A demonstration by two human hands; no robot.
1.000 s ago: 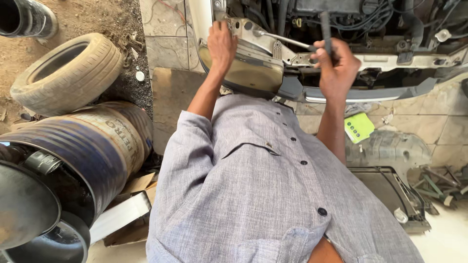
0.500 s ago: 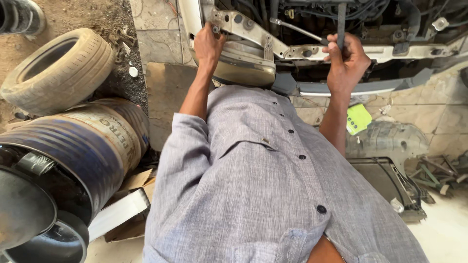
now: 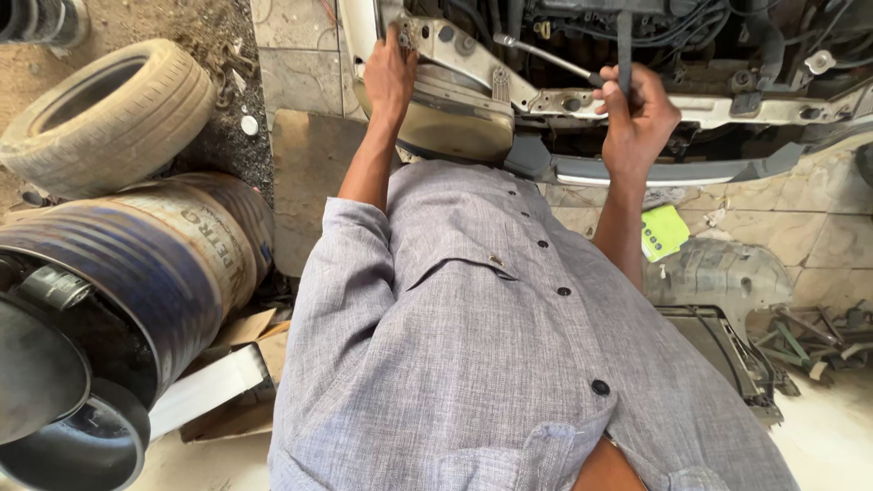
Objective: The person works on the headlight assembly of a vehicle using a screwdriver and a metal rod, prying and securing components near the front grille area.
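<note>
Up at the stripped front of the car, both arms are stretched out over the grey shirt (image 3: 491,318). Right hand (image 3: 639,118) is wrapped in a fist round the dark handle of a long tool (image 3: 555,60), whose bright steel shaft runs up and left across the metal crossbar (image 3: 727,109) towards the corner bracket (image 3: 464,55). Where the tip lands is too small to tell. Left hand (image 3: 389,77) sits at that same bracket, fingers curled on its edge just above the headlight (image 3: 446,118), gripping or pressing — hard to say which.

Risk watch: that shaft is long and the fist is far from the tip, so any hard pull could pop the tip off its seat, I'd judge, and the knuckles would go straight into the crossbar or the hoses behind it. Left fingers are right beside the working end too, so a slip could catch them. The headlight hangs directly under the bracket; if the bracket comes loose suddenly, the lens could take a knock.

Down by the feet it's crowded: a rusty blue drum (image 3: 136,273) and an old tyre (image 3: 105,114) to the left, a green card (image 3: 664,232) and black plastic trim (image 3: 727,355) on the tiles to the right. A step back could trip.
</note>
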